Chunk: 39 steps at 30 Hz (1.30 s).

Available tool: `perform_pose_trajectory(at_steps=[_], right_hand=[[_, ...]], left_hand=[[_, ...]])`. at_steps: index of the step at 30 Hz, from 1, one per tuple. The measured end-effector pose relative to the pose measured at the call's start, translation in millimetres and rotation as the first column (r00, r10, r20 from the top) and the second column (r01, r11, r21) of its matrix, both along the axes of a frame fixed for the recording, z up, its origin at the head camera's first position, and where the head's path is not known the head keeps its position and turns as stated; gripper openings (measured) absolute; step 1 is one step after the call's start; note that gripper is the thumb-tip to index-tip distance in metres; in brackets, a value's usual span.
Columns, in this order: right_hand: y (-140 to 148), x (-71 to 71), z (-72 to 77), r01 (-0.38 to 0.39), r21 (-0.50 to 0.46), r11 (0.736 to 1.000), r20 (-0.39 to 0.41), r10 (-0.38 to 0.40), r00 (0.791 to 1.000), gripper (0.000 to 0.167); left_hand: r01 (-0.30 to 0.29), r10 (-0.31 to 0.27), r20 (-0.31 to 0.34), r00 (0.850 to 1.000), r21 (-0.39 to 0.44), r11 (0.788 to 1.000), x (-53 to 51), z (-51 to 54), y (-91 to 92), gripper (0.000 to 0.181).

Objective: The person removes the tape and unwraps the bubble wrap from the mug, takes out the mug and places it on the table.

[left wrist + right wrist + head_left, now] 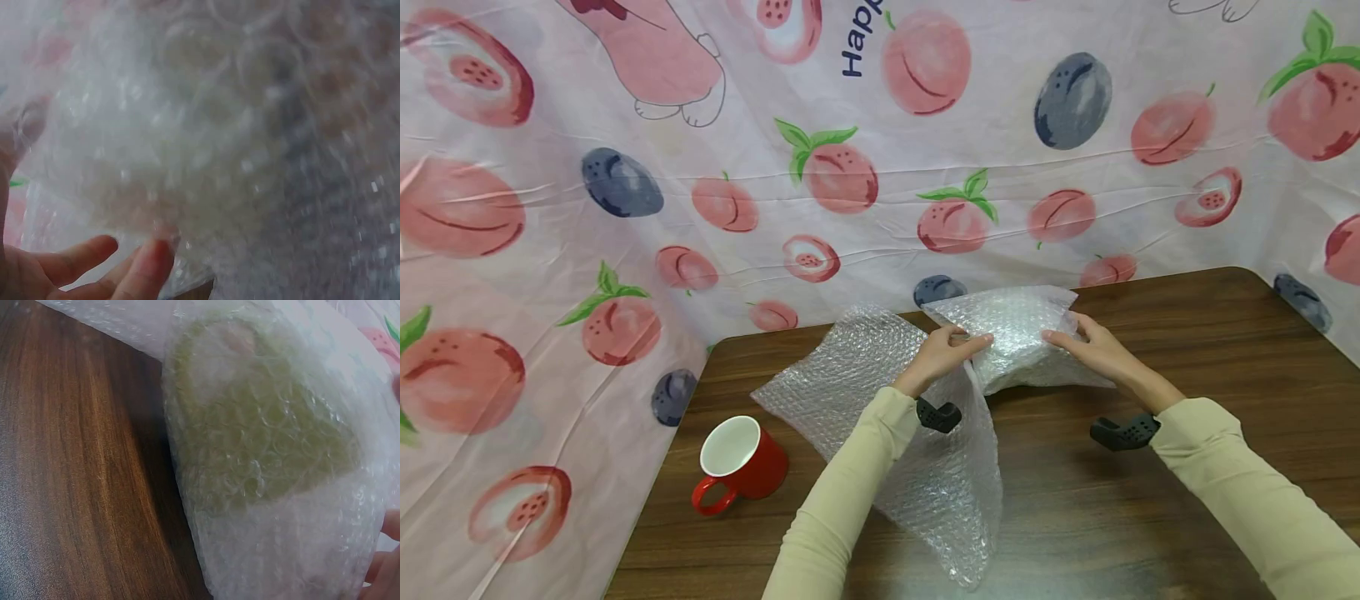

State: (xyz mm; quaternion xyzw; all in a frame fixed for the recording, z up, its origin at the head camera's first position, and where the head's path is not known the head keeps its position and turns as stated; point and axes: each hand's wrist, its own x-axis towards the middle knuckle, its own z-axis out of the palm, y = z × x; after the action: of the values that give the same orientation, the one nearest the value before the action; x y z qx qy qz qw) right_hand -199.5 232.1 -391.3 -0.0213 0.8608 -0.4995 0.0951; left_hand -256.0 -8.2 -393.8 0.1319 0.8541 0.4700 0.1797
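A bubble-wrapped bundle (1018,346) is held up at the back of the table, between both hands. Through the plastic in the right wrist view shows an olive-green, cup-shaped thing (275,437); its exact kind is blurred. My right hand (1097,346) grips the bundle's right end, thumb in front and the other fingers mostly behind it. At the left side my left hand (942,354) holds the bubble wrap, its thumb pointing toward the bundle. A loose sheet of bubble wrap (865,383) spreads under the left forearm and hangs forward. In the left wrist view, plastic covers part of that hand.
To the left of the bubble wrap stands a red mug (763,467) with a white inside, upright, handle toward the front left. The dark wooden table (1225,350) ends at the back against a fruit-printed cloth (880,233), which also hangs along the sides.
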Motion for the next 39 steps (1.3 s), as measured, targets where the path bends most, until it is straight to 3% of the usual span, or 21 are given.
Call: perform_pose_trajectory(at_steps=[6, 15, 20, 23, 27, 31, 35, 39], right_hand=[[-0.2, -1.5, -3.2, -0.039, -0.077, 0.996, 0.047, 0.043, 0.998, 0.081], [-1.3, -3.1, -6.0, -0.025, -0.163, 0.986, 0.068, 0.037, 0.997, 0.079], [-3.0, -3.6, -7.5, 0.007, -0.132, 0.991, 0.097, 0.006, 0.995, 0.091], [-3.5, -2.9, -9.2, 0.010, -0.088, 0.996, 0.088, -0.002, 0.996, 0.094], [-4.6, -2.1, -10.0, 0.003, -0.070, 0.998, 0.077, 0.003, 0.997, 0.093], [-7.7, -2.5, -11.7, 0.025, -0.103, 0.994, 0.090, -0.016, 0.996, 0.094], [-12.4, -2.6, -15.6, 0.056, -0.221, 0.974, 0.109, -0.032, 0.994, 0.093], [-16.4, -0.9, -19.1, 0.081, -0.351, 0.933, 0.129, -0.037, 0.991, 0.093]], left_hand=[[-0.007, 0.007, 0.033, 0.999, -0.011, 1.000, 6.3, -9.2, 6.0, 0.084], [-0.015, 0.015, -0.010, 1.000, 0.000, 1.000, 15.8, -16.0, 15.1, 0.082], [-0.013, 0.014, -0.004, 1.000, 0.064, 0.998, 16.4, -23.9, 17.9, 0.077], [-0.023, 0.020, 0.033, 0.999, 0.113, 0.993, 17.2, -28.2, 19.4, 0.080], [-0.057, 0.013, 0.175, 0.984, 0.249, 0.967, 18.2, -32.8, 23.1, 0.083], [-0.127, 0.011, 0.296, 0.955, 0.377, 0.918, 20.0, -34.3, 25.6, 0.086], [-0.186, 0.022, 0.342, 0.939, 0.453, 0.872, 21.6, -34.8, 27.9, 0.086], [-0.228, 0.046, 0.351, 0.935, 0.496, 0.838, 22.9, -37.3, 30.2, 0.083]])
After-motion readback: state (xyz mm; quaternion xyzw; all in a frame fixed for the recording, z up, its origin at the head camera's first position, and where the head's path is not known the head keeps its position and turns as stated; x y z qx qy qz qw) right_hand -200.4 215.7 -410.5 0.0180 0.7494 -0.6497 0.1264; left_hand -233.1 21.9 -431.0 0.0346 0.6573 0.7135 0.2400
